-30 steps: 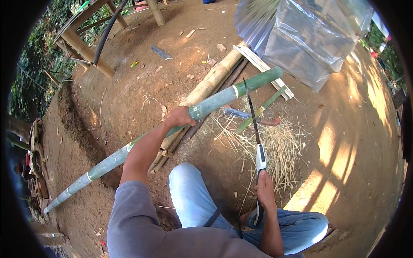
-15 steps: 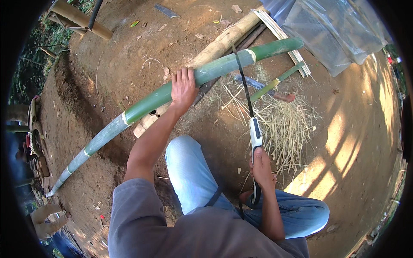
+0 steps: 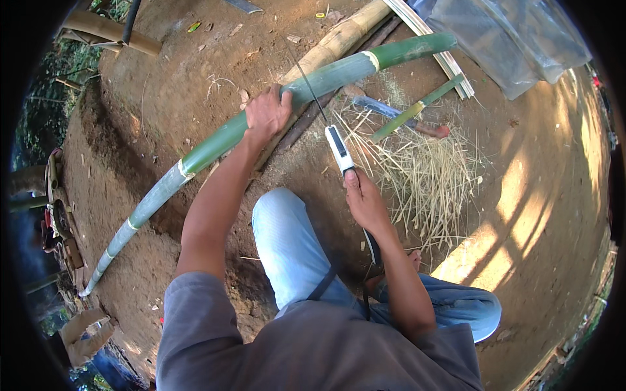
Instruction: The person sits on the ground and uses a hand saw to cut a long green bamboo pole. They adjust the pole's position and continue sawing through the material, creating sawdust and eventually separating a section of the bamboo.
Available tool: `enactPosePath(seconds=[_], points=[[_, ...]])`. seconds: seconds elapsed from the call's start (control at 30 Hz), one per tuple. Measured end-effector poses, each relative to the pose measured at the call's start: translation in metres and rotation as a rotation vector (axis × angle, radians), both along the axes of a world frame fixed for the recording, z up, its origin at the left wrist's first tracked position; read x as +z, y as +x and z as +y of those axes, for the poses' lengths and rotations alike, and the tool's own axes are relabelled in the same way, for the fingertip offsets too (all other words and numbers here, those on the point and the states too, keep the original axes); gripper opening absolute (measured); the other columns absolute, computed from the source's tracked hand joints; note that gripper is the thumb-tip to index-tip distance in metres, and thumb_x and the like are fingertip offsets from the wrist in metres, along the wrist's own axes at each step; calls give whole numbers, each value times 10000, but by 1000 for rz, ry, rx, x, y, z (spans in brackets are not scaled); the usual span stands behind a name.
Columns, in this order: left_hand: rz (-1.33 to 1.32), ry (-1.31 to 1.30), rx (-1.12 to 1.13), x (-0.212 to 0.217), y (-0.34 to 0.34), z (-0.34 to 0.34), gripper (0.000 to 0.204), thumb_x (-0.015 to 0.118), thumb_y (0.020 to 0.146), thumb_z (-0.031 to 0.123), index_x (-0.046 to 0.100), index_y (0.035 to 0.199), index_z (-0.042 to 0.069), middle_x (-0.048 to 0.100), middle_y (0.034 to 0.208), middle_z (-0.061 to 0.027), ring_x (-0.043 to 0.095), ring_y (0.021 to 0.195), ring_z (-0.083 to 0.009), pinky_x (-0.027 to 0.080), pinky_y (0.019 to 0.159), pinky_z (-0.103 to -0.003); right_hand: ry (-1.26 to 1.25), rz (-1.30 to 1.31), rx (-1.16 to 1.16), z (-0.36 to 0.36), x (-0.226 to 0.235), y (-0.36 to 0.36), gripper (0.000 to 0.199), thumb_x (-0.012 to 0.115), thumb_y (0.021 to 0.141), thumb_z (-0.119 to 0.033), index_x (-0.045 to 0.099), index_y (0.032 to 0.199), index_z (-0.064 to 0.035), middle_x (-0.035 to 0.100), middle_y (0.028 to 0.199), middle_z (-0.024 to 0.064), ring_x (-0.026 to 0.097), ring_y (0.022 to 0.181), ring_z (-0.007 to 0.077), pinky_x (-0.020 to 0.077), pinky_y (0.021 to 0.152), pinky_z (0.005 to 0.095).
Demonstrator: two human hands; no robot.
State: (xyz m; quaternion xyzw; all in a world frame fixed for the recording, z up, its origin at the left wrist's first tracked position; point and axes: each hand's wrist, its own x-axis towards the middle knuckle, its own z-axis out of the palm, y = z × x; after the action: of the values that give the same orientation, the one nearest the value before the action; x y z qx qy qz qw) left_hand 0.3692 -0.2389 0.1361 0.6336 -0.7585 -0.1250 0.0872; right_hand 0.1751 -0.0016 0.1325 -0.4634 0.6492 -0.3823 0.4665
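A long green bamboo pole (image 3: pixel 336 73) runs slantwise from the lower left to the upper right, resting across a paler dry bamboo pole (image 3: pixel 362 27). My left hand (image 3: pixel 268 112) is closed over the green pole near its middle. In my right hand (image 3: pixel 366 201) is the white and black handle of a hand saw (image 3: pixel 337 144). Its thin dark blade crosses the green pole just right of my left hand, between that hand and a pale node ring. Whether the teeth bite into the pole I cannot tell.
Right of the saw lie a large knife (image 3: pixel 398 115), a short green bamboo piece (image 3: pixel 417 107) and a heap of thin shavings (image 3: pixel 427 186). Pale split strips (image 3: pixel 433 45) and clear plastic sheeting (image 3: pixel 502 45) are at the upper right. A dark metal blade (image 3: pixel 244 6) lies far off.
The saw and my right hand have moved left along the green pole, from beside the node ring to close by my left hand. My left hand keeps its hold. The view has shifted slightly.
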Motion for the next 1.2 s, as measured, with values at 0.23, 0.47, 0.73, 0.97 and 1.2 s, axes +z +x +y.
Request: enactPosePath(seconds=[0.23, 0.47, 0.73, 0.97, 1.2], points=[[-90, 86, 74, 5, -13, -12, 641, 325, 972, 483, 711, 1079, -17, 697, 1077, -319, 676, 1063, -463, 498, 959, -555, 68, 63, 72, -1, -5, 3, 662, 343, 1055, -622, 562, 1118, -1, 627, 758, 242, 644, 778, 483, 478, 705, 531], [-145, 8, 82, -1, -11, -10, 677, 329, 975, 525, 735, 1018, -15, 713, 995, -313, 698, 993, -461, 509, 929, -551, 129, 110, 101, 1, -5, 3, 698, 353, 1052, -620, 545, 1213, 31, 648, 764, 282, 651, 791, 517, 484, 692, 563], [-101, -13, 15, 2, -9, -8, 628, 333, 973, 492, 709, 1022, -9, 707, 923, -308, 697, 922, -475, 507, 874, -597, 99, 122, 141, -6, -13, 4, 673, 380, 1061, -578, 523, 1238, 56, 629, 746, 303, 633, 787, 543, 459, 674, 581], [-147, -1, 17, -2, -4, -11, 530, 364, 1018, 506, 674, 1046, 77, 702, 926, -282, 677, 914, -495, 510, 829, -609, 47, 101, 110, -5, -17, 9, 578, 393, 1074, -531, 542, 1109, 26, 591, 706, 247, 601, 715, 463, 437, 639, 538], [-142, -38, 16, 0, -7, -6, 575, 387, 1005, 507, 701, 1041, 27, 708, 919, -291, 700, 901, -471, 522, 856, -589, 65, 94, 115, -5, -20, 8, 554, 396, 1077, -518, 548, 1080, 16, 597, 709, 233, 600, 709, 458, 439, 645, 540]])
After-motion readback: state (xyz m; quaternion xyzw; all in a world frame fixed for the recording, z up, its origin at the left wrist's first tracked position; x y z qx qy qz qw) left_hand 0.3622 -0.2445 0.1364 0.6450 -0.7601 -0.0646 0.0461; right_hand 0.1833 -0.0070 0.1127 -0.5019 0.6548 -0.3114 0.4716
